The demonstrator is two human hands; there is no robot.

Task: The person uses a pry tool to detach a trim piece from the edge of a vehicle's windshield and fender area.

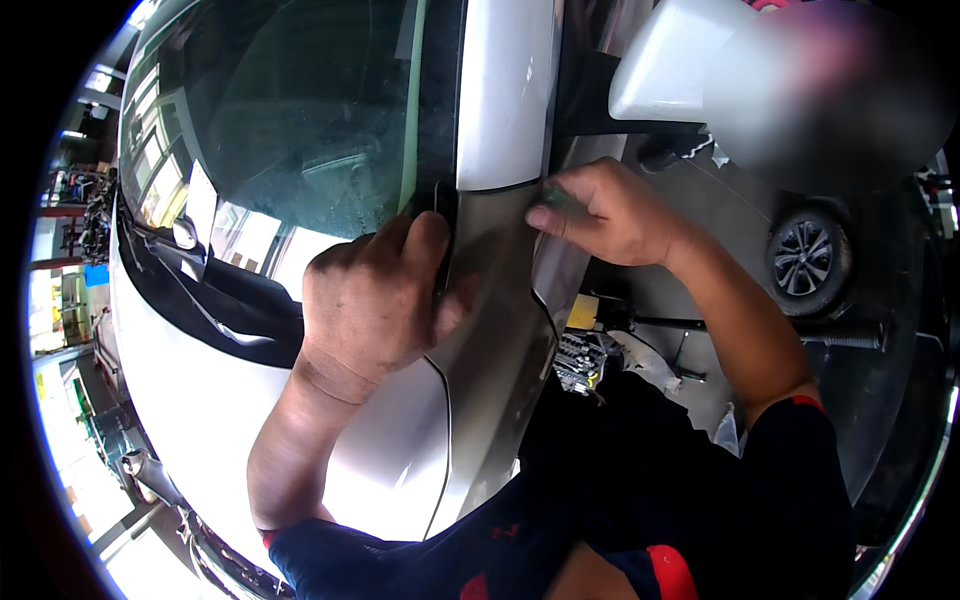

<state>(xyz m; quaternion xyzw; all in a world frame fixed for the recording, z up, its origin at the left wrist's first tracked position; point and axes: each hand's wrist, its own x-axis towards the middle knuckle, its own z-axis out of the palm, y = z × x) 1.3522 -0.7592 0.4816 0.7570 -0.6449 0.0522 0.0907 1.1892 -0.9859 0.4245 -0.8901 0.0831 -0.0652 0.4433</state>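
Note:
My left hand [365, 290] is closed at the lower corner of the windshield [290, 130]. Its fingers curl around a narrow black trim strip [443, 203] that runs along the glass edge beside the pillar. Across the pillar, my right hand [615, 215] has thumb and forefinger drawn together at the outer edge of the white pillar panel [505, 90]. Whatever lies between those fingertips is too small and dark to make out. Below the panel's lower seam, the silver-grey fender [495, 260] stretches between both hands.
A white side mirror [670, 65] juts out at the upper right. Wiper arms [190, 255] lie below the glass. On the floor to the right are a wheel [805, 255], a tray of tools [585, 360] and a dark bar [670, 323]. The white hood [370, 460] extends below my left arm.

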